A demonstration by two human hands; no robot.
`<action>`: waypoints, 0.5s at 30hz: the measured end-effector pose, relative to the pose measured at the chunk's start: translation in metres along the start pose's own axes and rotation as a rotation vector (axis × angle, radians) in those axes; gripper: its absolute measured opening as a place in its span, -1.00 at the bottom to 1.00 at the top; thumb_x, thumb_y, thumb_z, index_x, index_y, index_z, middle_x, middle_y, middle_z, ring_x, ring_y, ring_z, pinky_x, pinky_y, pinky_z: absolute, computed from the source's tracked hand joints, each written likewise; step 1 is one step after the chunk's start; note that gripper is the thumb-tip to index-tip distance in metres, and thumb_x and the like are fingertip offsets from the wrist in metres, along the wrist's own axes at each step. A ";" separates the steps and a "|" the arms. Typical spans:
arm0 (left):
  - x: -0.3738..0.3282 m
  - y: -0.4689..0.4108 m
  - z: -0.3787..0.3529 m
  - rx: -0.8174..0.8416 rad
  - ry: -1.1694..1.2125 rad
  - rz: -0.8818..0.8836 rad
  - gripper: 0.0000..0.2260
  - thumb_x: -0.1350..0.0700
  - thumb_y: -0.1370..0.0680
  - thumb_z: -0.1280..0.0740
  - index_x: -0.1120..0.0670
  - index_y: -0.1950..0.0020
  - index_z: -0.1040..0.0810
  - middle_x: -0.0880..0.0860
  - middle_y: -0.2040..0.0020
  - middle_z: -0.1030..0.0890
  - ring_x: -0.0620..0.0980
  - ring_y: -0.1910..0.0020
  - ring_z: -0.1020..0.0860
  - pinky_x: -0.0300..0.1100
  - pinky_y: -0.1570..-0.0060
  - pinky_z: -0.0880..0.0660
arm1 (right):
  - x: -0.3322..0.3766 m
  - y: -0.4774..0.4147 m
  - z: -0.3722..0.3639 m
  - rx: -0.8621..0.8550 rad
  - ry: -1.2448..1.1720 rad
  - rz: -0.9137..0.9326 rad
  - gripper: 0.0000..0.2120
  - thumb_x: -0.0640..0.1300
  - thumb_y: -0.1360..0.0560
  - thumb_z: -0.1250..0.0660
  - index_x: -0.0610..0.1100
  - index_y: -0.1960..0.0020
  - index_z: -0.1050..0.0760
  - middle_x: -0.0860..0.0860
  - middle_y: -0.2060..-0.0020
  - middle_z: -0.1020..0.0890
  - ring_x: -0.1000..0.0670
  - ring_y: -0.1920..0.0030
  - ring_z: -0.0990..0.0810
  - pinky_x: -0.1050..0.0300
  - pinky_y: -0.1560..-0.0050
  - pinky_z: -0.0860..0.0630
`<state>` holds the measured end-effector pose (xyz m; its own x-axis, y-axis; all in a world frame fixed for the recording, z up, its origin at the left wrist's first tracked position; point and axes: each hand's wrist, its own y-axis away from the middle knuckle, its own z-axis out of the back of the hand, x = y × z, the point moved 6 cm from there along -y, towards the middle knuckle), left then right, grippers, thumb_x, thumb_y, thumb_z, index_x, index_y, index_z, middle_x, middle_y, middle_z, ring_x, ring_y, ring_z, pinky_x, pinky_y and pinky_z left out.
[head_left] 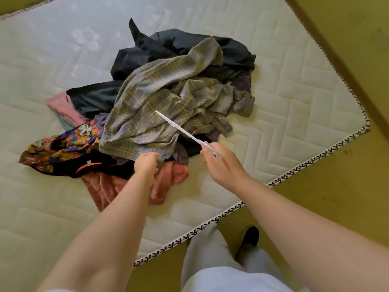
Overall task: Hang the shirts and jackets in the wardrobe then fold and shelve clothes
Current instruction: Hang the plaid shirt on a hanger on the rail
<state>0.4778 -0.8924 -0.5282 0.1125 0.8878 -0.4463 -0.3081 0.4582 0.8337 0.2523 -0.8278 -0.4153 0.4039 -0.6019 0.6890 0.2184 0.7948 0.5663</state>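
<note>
Clothes heap (94, 99) on mattress (52, 207), left fingers (156, 160) pinching plaid shirt (151, 98), right fingers (207, 148) gripping white hanger (179, 126)

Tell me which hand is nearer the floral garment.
Left. The left hand grips the hem of the plaid shirt, just right of the floral garment. The right hand, holding a white hanger, is farther right again.

We note the clothes pile (164, 114) on the mattress (63, 207), with floor (326, 186) beyond the mattress edge to the right and nearest us. The shirt (147, 85) lies on top of the pile, the jacket (179, 43) behind it. Left hand (146, 163) grips the shirt's near hem; right hand (221, 163), to its right, holds the hanger (181, 128) slanting over the pile's near edge.
</note>
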 end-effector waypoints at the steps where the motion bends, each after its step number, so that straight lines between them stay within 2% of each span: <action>1: 0.001 -0.015 -0.005 0.011 0.051 0.068 -0.82 0.15 -0.57 -0.36 0.06 -0.16 -0.63 0.04 0.03 -0.52 0.05 0.03 -0.51 -0.11 0.07 -0.44 | -0.003 -0.004 0.001 -0.002 -0.016 0.000 -0.54 0.16 -0.66 -0.04 -0.20 0.01 -0.49 -0.12 0.13 -0.61 -0.09 0.16 -0.54 0.03 0.20 -0.42; 3: 0.006 -0.037 -0.011 -0.024 0.144 0.163 -0.70 0.13 -0.57 -0.38 0.06 -0.31 -0.56 0.02 -0.15 -0.51 0.04 -0.06 -0.47 -0.12 -0.02 -0.46 | -0.009 -0.009 0.005 -0.010 -0.043 -0.002 -0.54 0.17 -0.66 -0.05 -0.19 0.00 -0.49 -0.11 0.14 -0.62 -0.06 0.18 -0.54 0.07 0.23 -0.40; 4: 0.009 -0.044 -0.014 -0.021 0.192 0.184 -0.73 0.14 -0.57 -0.37 0.07 -0.28 -0.56 0.03 -0.15 -0.57 0.04 0.00 -0.53 -0.15 0.03 -0.48 | -0.011 -0.011 0.007 -0.022 -0.058 -0.009 -0.55 0.18 -0.65 -0.06 -0.16 -0.01 -0.50 -0.08 0.14 -0.63 -0.01 0.16 -0.56 0.11 0.20 -0.44; 6: 0.012 -0.050 -0.019 0.008 0.256 0.186 -0.88 0.18 -0.58 -0.31 0.10 -0.09 -0.58 0.07 0.13 -0.66 0.01 0.32 -0.64 -0.23 0.32 -0.55 | -0.015 -0.013 0.011 -0.051 -0.080 -0.022 -0.60 0.19 -0.65 -0.08 -0.08 -0.02 -0.53 -0.02 0.16 -0.64 0.10 0.16 -0.56 0.26 0.22 -0.44; 7: 0.012 -0.051 -0.020 0.000 0.274 0.188 -0.88 0.19 -0.58 -0.29 0.11 -0.09 -0.57 0.07 0.22 -0.60 0.01 0.38 -0.63 -0.25 0.38 -0.54 | -0.017 -0.013 0.013 -0.060 -0.079 -0.026 -0.62 0.19 -0.65 -0.08 -0.06 -0.02 -0.53 0.00 0.16 -0.64 0.12 0.16 -0.55 0.34 0.26 -0.41; 10: 0.016 -0.058 -0.018 -0.083 0.356 0.281 -0.70 0.18 -0.51 -0.36 0.09 -0.25 -0.58 0.03 0.01 -0.61 0.04 0.08 -0.59 -0.17 0.13 -0.50 | -0.015 -0.012 0.016 -0.042 -0.046 -0.027 -0.57 0.19 -0.66 -0.05 -0.11 -0.05 -0.52 -0.04 0.11 -0.63 0.09 0.12 -0.56 0.36 0.26 -0.40; 13: 0.014 -0.057 -0.012 -0.096 0.404 0.266 -0.70 0.22 -0.51 -0.39 0.09 -0.24 -0.61 0.01 -0.09 -0.59 0.02 0.13 -0.54 -0.10 0.08 -0.44 | -0.011 -0.010 0.018 -0.025 -0.046 -0.040 -0.54 0.21 -0.66 -0.03 -0.13 -0.06 -0.51 -0.07 0.08 -0.63 0.01 0.07 -0.58 0.24 0.18 -0.44; 15: 0.011 -0.057 -0.006 -0.015 0.440 0.216 -0.69 0.26 -0.57 -0.32 0.07 -0.29 -0.61 0.02 -0.20 -0.60 -0.05 0.13 -0.53 -0.15 0.01 -0.45 | -0.006 -0.008 0.020 -0.020 -0.047 -0.046 -0.53 0.23 -0.65 -0.02 -0.12 -0.06 -0.51 -0.06 0.08 -0.64 0.04 0.10 -0.57 0.24 0.22 -0.43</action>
<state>0.4912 -0.9090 -0.5820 -0.3641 0.8582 -0.3618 -0.2949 0.2623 0.9188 0.2309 -0.8321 -0.4145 0.3512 -0.6407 0.6828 0.2539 0.7671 0.5892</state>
